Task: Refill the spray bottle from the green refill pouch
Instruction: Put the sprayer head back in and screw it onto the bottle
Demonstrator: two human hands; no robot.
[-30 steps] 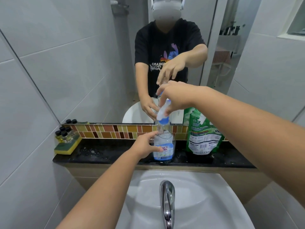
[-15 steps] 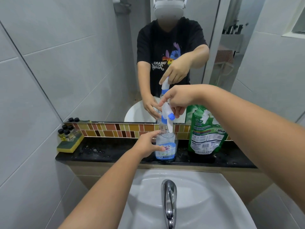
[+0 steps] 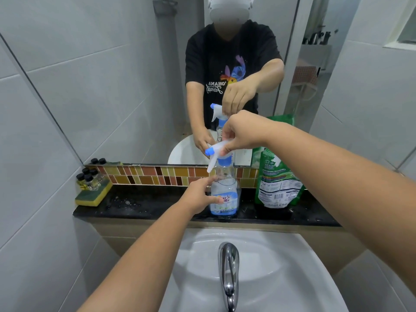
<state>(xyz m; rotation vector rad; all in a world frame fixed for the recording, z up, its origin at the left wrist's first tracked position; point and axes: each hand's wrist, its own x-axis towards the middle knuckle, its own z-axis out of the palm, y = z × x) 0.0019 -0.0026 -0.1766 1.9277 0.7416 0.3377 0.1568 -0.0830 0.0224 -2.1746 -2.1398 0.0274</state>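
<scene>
Head view: black stone ledge runs behind the white sink, chrome faucet in the middle of the basin. Mosaic tile strip and mirror sit above the ledge. At the ledge's left end, a yellow-green sponge with a cluster of small black-capped bottles on top. Green refill pouch stands upright on the ledge, just right of the spray bottle; right forearm crosses in front of its upper part.

Spray bottle is upright on the ledge, centre, clear body with blue label. Left hand grips its body from the left, thumb and fingers curled round it. Right hand pinches the white trigger head from above, blue nozzle pointing left, blue collar at the bottle neck. Can't tell whether the collar is seated or loose.
</scene>
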